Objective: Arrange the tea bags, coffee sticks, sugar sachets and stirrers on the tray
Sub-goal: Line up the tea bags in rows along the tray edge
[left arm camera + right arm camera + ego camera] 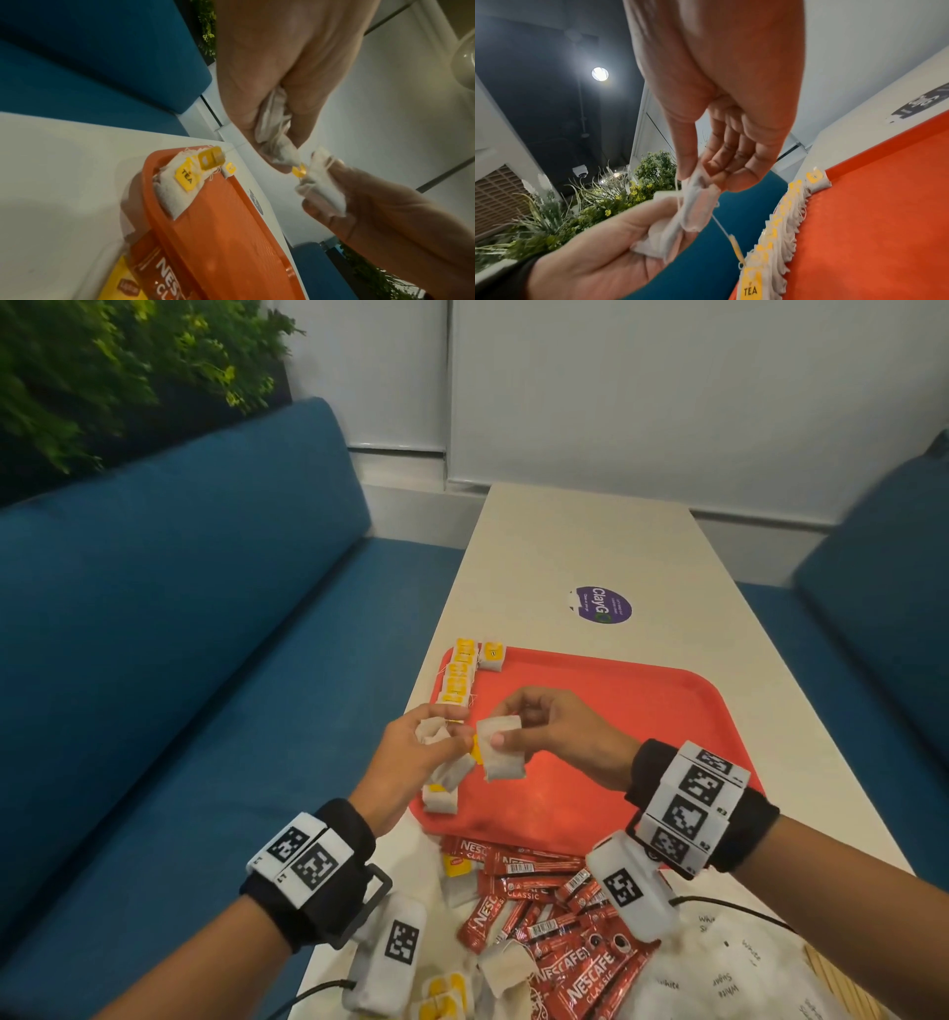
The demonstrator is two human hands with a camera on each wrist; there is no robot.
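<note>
A red tray (616, 711) lies on the white table (590, 546). A row of tea bags (458, 677) with yellow tags runs along the tray's left edge, seen also as tea bags (782, 229) in the right wrist view. Above that edge my left hand (436, 734) grips a crumpled bunch of tea bags (275, 130). My right hand (506, 737) pinches one tea bag (500, 752) between thumb and fingers, close to the left hand. A thread with a yellow tag (736, 247) hangs between the two hands.
Red coffee sticks (544, 906) lie heaped by the tray's near edge, with loose tea bags (441, 994) beside them. White sugar sachets (719, 973) and wooden stirrers (842, 983) sit at the near right. Blue sofas (179, 634) flank the table; a purple sticker (603, 605) is beyond the tray.
</note>
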